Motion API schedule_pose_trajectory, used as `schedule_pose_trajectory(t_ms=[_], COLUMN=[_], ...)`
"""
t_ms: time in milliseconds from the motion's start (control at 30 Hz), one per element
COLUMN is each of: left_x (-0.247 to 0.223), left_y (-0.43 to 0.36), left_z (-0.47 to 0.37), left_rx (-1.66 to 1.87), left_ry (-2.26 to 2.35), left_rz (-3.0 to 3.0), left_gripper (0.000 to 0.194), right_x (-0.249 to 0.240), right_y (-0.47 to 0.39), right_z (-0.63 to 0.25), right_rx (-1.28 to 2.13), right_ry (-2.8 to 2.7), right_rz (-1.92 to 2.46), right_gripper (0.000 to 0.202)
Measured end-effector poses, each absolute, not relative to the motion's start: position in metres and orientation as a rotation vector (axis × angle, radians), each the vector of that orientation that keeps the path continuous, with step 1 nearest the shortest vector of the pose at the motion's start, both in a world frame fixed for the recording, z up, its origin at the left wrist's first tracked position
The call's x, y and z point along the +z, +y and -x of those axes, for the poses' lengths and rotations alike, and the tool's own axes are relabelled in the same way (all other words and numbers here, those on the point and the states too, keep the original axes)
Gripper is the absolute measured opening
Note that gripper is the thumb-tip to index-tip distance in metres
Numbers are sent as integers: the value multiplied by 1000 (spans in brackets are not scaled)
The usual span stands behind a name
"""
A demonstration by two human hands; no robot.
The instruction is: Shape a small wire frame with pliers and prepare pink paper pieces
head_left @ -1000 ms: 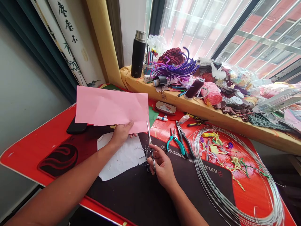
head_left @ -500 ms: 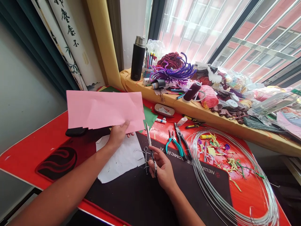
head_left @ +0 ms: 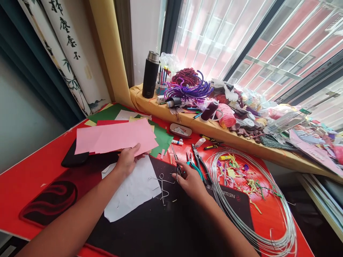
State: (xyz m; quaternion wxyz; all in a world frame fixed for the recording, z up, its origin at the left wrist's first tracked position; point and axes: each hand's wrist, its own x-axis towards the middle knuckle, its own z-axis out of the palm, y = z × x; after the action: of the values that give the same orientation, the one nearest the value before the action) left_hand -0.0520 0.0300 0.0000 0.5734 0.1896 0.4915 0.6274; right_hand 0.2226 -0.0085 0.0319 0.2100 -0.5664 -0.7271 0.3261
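My left hand (head_left: 128, 159) pinches the lower edge of several pink paper sheets (head_left: 118, 135), fanned slightly over a red sheet at the left. In my right hand (head_left: 189, 178) are metal scissors (head_left: 175, 153), their blades pointing up and away, beside teal-handled pliers (head_left: 197, 167). Between my hands a small figure of twisted wire (head_left: 162, 184) lies on the black mat (head_left: 150, 228). Below my left hand rests a creased white sheet (head_left: 128, 192). Green paper (head_left: 163, 141) lies behind the pink sheets.
A large wire coil (head_left: 233, 217) surrounds coloured scraps (head_left: 252, 184) at the right. Black-handled pliers (head_left: 205, 164) lie beside it. Along the sill (head_left: 160, 109) stand a black flask (head_left: 150, 75) and purple craft stems (head_left: 191, 89). A black object (head_left: 72, 155) sits at the left.
The pink sheets have lowered toward the table and fanned apart. My right hand has turned with the scissors, moving toward the pliers. The view has shifted, showing more green paper and the wire figure.
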Motion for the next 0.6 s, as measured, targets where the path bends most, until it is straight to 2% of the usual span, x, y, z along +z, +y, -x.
schedule_pose_trajectory(t_ms=[100, 233, 400, 600], left_x=[8, 14, 16, 15], left_y=[30, 23, 12, 7], left_z=[52, 47, 41, 42], left_rx=[1460, 1222, 966, 888], left_ry=[1019, 852, 816, 845], left_rz=[-324, -299, -509, -639], left_gripper=[15, 24, 36, 38], right_x=[40, 50, 58, 64], right_y=[1, 16, 36, 59], right_z=[-224, -223, -217, -208], right_rx=[736, 644, 497, 299], right_ry=[-2253, -2415, -2624, -2790], right_rz=[1668, 1733, 1739, 1759], right_gripper=[54, 56, 55, 54])
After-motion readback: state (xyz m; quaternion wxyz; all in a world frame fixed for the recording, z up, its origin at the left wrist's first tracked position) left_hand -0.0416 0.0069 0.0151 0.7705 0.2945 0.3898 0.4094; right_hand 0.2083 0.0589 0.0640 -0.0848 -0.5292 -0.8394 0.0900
